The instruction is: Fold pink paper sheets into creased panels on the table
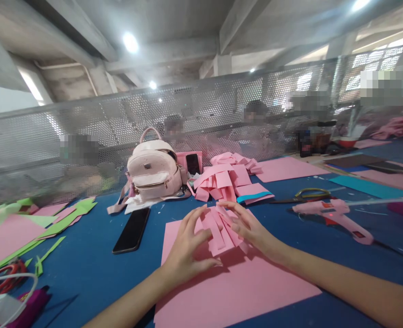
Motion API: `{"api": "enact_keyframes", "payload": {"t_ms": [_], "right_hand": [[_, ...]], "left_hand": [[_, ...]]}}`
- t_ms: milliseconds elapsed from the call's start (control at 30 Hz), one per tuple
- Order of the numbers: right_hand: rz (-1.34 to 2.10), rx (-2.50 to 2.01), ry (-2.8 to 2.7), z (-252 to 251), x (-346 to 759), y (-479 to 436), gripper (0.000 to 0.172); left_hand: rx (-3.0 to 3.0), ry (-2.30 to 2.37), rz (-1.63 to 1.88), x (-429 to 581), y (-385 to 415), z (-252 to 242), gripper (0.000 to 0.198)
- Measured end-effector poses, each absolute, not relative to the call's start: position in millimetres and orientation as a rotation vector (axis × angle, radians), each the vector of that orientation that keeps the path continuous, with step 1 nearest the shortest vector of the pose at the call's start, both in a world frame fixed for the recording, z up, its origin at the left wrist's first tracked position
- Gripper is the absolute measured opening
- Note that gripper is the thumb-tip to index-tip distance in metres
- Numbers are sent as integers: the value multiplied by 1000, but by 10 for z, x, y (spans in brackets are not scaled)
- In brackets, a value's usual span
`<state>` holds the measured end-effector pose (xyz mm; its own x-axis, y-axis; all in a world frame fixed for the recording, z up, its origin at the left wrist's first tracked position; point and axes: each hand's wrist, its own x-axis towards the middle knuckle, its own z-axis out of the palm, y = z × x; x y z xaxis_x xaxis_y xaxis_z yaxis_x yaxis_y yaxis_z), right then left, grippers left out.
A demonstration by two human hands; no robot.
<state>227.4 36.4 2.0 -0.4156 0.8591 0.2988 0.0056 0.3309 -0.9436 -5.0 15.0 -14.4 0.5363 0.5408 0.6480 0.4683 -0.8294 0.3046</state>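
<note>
Left of the left hand [184, 255], a band of blue tabletop [97, 259] gives passage beside the large pink sheet [235, 291], narrowed by a black smartphone [131, 231]; straight ahead the backpack [155, 171] and heaped pink paper strips [218, 180] block, and rightward the hot-glue gun [324, 208] and its cord [398, 250] do

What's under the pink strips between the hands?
Large pink paper, on the blue tabletop. Its near part shows; the patch directly beneath the pink strips is covered, so anything else there can't be seen.
</note>
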Motion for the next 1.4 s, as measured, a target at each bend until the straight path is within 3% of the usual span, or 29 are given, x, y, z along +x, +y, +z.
{"api": "enact_keyframes", "payload": {"t_ms": [333,533,600,833,1267,1400], "right_hand": [[1233,-777,-1713,23,2274,381,56],[1235,-740,-1734,-31,2296,430,56],[1250,-730,-1734,-25,2292,430,55],[1235,-790,-1701,46,2271,371,54],[1208,-814,-1710,13,2272,397,57],[1253,-773,-1711,-8,2280,405,59]], "left_hand": [[2476,947,1168,-80,184,-271,91],[2322,1061,1107,-65,155,-272,93],[2305,1056,1098,-56,142,-253,88],[2406,1024,1153,-24,96,-167,39],[2523,901,1286,-33,90,-139,13],[2467,921,1253,-22,62,-147,20]]}}
